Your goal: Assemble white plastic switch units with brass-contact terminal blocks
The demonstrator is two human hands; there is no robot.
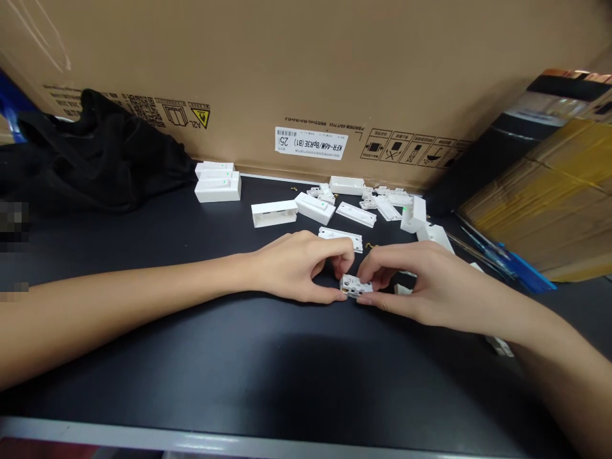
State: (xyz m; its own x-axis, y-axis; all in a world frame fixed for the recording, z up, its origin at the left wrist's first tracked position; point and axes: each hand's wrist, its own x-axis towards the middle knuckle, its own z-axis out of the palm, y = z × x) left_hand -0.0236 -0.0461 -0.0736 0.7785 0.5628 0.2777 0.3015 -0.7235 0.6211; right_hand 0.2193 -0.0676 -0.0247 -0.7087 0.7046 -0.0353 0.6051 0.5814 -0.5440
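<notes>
Held part: a small white plastic piece (356,286) sits just right of the frame's centre, low over the black table (191,357), caught between both hands.
Left hand: the left hand (296,264) comes in from the left edge, curled, thumb tip pressed to the part's left end and fingers arched over it, seemingly to steady it.
Right hand: the right hand (411,280) comes in from the lower right, pinching the part's right end between thumb and fingertips; both wrists lie on the table, which braces the fine work.
Loose parts: white housings (274,213) and flat covers (356,214) lie scattered above centre, within reach of either hand; a stack of closed units (217,185) stands apart to their left.
Containers: a large cardboard box (306,76) fills the top of the frame as a backdrop, closed, contents unseen; more taped cardboard (549,197) leans at the right edge.
Open housings: they look empty, though their insides are too small to judge.
Other: a black cloth (100,159) is bunched at upper left; blue pens (507,258) lie at the right.
</notes>
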